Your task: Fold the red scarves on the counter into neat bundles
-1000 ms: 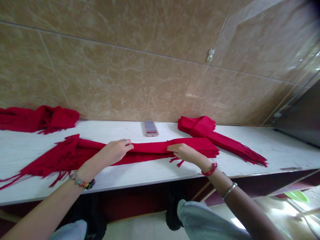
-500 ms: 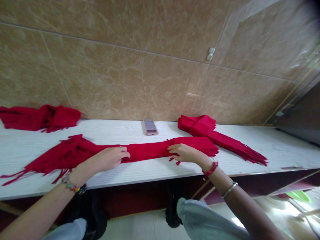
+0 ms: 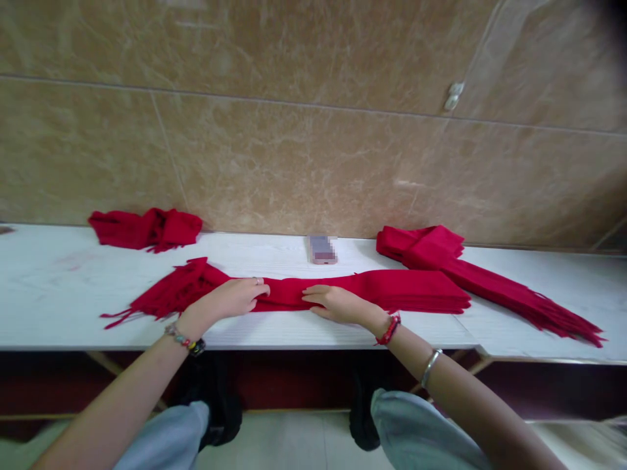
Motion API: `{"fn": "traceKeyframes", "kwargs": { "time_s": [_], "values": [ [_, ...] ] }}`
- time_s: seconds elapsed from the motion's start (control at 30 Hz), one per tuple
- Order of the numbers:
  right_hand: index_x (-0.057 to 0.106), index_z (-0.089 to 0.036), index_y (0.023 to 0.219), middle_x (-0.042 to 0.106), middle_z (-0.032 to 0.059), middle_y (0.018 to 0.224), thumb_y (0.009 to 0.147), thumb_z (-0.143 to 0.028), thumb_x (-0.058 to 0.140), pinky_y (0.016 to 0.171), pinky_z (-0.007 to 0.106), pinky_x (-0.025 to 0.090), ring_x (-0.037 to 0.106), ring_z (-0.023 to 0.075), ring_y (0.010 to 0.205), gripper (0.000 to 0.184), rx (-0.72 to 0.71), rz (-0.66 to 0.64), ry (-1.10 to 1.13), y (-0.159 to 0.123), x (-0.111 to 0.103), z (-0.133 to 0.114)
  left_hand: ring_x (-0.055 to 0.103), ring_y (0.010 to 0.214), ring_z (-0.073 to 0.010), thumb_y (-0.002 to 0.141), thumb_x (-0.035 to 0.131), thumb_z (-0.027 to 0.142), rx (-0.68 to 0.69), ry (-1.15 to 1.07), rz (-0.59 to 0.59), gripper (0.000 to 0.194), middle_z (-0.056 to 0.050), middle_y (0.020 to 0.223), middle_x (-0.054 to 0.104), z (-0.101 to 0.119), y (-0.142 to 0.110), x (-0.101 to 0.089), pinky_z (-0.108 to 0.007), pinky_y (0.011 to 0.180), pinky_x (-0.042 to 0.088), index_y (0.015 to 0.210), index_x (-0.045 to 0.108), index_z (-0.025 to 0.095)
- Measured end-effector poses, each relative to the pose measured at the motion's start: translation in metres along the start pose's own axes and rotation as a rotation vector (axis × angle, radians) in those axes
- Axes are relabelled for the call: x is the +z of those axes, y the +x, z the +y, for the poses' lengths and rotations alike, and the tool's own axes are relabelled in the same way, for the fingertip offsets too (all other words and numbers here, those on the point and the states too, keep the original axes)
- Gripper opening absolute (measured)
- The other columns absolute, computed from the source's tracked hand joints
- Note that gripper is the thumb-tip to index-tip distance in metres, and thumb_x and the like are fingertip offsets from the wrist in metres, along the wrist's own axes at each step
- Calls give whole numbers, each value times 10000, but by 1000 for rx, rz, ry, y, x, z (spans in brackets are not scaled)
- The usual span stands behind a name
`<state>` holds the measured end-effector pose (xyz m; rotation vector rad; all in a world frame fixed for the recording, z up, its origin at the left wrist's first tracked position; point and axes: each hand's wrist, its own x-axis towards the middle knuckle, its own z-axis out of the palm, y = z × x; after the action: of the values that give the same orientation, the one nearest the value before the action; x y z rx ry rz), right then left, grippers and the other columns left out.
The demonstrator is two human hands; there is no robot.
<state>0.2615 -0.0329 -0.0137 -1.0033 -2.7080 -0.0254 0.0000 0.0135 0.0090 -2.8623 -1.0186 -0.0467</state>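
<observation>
A long red fringed scarf lies across the white counter in front of me, its right part folded in neat layers and its left fringed end bunched up. My left hand, with a ring, is closed on the cloth near the bunched end, fingers curled over it. My right hand rests on the middle of the scarf, fingers stretched out flat, a short stretch right of the left hand. Behind its right end lies another stack of folded red scarves with fringes pointing right.
A crumpled red scarf sits against the tiled wall at the left. A phone lies behind the scarf near the wall. The front edge of the white counter runs just below my wrists.
The view has turned left, so things sit further right. My right hand has slid left along the scarf, closer to my left hand, which has shifted slightly left.
</observation>
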Motion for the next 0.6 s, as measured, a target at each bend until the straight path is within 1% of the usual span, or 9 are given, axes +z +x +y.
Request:
{"fn": "traceKeyframes", "kwargs": {
  "time_s": [0.13, 0.23, 0.3, 0.37, 0.43, 0.47, 0.5, 0.53, 0.6],
  "values": [
    [581, -113, 1120, 590, 127, 1160, 880, -173, 401, 915, 317, 439, 545, 191, 1071, 306, 11, 48, -22, -1, 5, 0, 565, 921, -176, 750, 429, 50, -82, 124, -32, 290, -70, 975, 617, -29, -19, -3, -277, 850, 405, 947, 605, 168],
    [580, -120, 1126, 594, 128, 1153, 859, -132, 405, 910, 333, 449, 556, 196, 1057, 319, 9, 63, -11, -3, 7, 2, 536, 993, -203, 732, 441, 57, -209, 189, 1, 299, -76, 1018, 616, -55, -38, -3, -343, 917, 353, 949, 609, 174],
    [576, -114, 1135, 591, 135, 1155, 825, -78, 407, 914, 344, 450, 555, 203, 1059, 355, 10, 71, -18, -3, 9, 2, 481, 1087, -226, 718, 446, 54, -297, 209, 36, 323, -83, 1092, 593, -71, -52, 0, -399, 970, 293, 963, 609, 186],
    [568, -97, 1146, 583, 143, 1163, 796, -44, 408, 924, 354, 444, 548, 212, 1070, 389, 10, 76, -42, 0, 12, -1, 389, 1189, -256, 712, 463, 72, -419, 206, 83, 375, -97, 1233, 505, -84, -64, 5, -451, 989, 255, 1040, 585, 206],
    [562, -98, 1155, 576, 142, 1174, 786, -37, 409, 934, 358, 436, 539, 213, 1082, 404, 5, 87, -57, 7, 14, -6, 286, 1259, -301, 715, 502, 131, -594, 173, 127, 482, -120, 1373, 343, -95, -75, 11, -489, 970, 271, 1188, 496, 224],
    [560, -106, 1159, 573, 137, 1181, 786, -39, 408, 937, 357, 434, 536, 210, 1085, 408, 0, 92, -57, 13, 15, -10, 266, 1269, -319, 715, 524, 167, -682, 143, 147, 556, -137, 1408, 274, -100, -79, 13, -489, 955, 295, 1259, 425, 221],
    [560, -115, 1160, 572, 133, 1183, 788, -43, 407, 937, 353, 434, 536, 207, 1087, 408, -3, 98, -55, 19, 16, -15, 290, 1258, -325, 715, 539, 191, -755, 99, 157, 626, -159, 1411, 260, -105, -82, 15, -468, 938, 327, 1313, 354, 206],
    [562, -122, 1158, 575, 129, 1179, 792, -46, 405, 933, 350, 437, 538, 204, 1084, 406, -5, 102, -54, 27, 16, -19, 351, 1227, -313, 717, 542, 199, -803, 41, 159, 671, -177, 1386, 305, -110, -85, 16, -428, 918, 364, 1343, 300, 182],
    [563, -125, 1157, 580, 126, 1173, 800, -51, 401, 923, 340, 442, 542, 203, 1078, 399, -9, 95, -58, 44, 18, -29, 493, 1117, -253, 721, 514, 157, -840, -72, 171, 656, -163, 1271, 470, -119, -90, 15, -327, 878, 412, 1341, 299, 144]
  ]
}}
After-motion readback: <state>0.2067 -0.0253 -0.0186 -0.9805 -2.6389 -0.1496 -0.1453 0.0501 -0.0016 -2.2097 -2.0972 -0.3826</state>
